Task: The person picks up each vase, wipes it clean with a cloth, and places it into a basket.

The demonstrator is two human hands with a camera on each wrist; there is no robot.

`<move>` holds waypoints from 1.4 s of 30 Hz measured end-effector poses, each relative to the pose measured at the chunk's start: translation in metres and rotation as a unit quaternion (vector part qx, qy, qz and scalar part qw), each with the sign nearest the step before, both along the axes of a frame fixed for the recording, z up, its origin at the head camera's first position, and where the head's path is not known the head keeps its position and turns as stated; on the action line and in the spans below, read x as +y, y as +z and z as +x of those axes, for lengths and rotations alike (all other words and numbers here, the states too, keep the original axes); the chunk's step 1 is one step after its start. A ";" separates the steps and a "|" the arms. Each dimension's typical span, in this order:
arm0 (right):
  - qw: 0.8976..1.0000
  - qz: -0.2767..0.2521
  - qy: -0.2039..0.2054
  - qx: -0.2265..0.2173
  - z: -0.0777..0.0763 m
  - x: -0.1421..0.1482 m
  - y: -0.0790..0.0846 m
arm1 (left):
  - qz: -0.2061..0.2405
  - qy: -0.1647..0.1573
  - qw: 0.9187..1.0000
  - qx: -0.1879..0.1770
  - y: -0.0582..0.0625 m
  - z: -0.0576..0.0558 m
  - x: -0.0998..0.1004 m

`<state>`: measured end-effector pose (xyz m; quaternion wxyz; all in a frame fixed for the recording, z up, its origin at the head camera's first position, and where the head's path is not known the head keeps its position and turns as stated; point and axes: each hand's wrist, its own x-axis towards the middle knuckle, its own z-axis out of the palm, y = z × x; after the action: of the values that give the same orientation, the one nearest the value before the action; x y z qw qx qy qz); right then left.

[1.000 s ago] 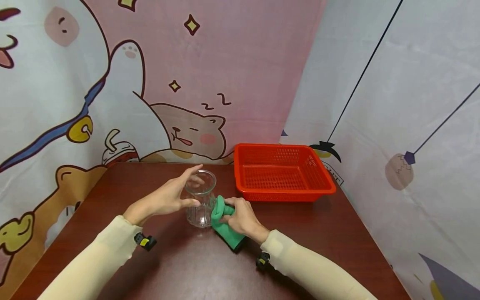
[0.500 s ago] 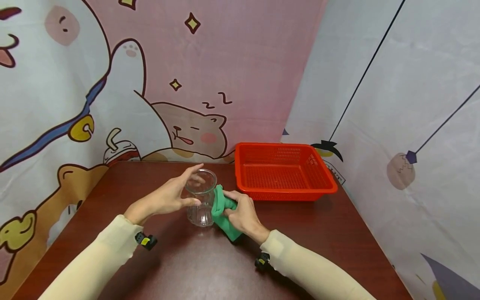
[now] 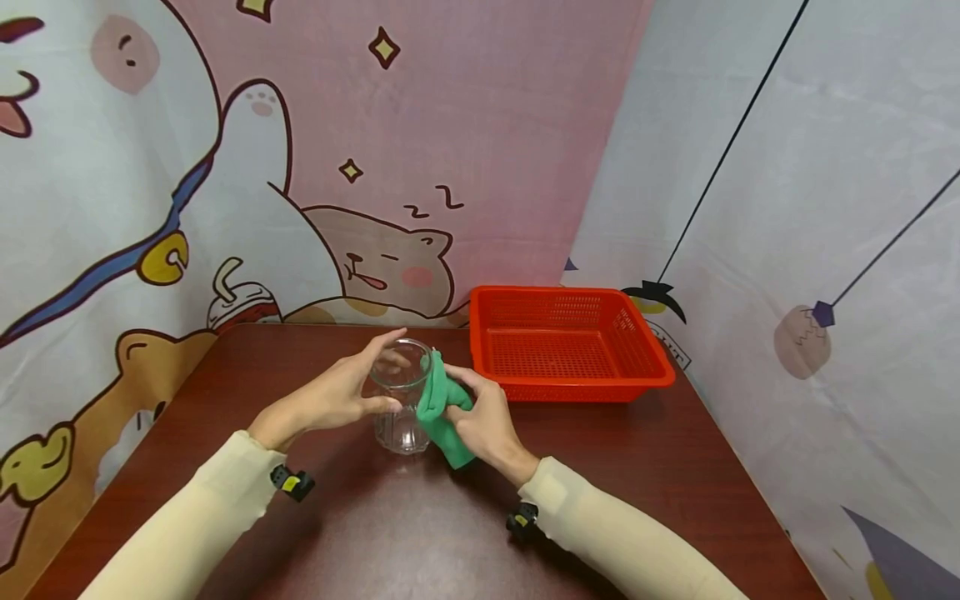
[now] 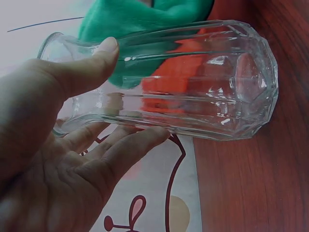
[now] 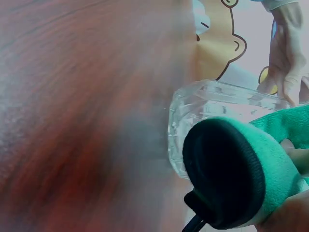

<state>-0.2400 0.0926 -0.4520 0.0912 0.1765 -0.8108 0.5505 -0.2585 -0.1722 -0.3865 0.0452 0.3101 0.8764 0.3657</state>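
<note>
Cartoon curtains hang behind the brown table (image 3: 375, 533). On it stands a glass jar (image 3: 402, 398), with a red basket (image 3: 567, 343) at its 2 o'clock. From the head, the left hand (image 3: 330, 398) curls round the jar at its 9 o'clock, while the right hand (image 3: 480, 421) grips a green cloth (image 3: 442, 408) pressed on at 3 o'clock. Only the left wrist view shows the jar's ribbed sides (image 4: 193, 82).
</note>
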 end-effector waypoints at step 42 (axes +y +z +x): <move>0.985 -0.088 0.110 -0.096 -0.005 0.000 0.012 | 0.009 -0.017 1.000 -0.006 0.002 0.001 0.003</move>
<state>-0.2449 0.0931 -0.4399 -0.0333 0.2025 -0.7395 0.6412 -0.2576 -0.1690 -0.3846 0.0535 0.3235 0.8672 0.3748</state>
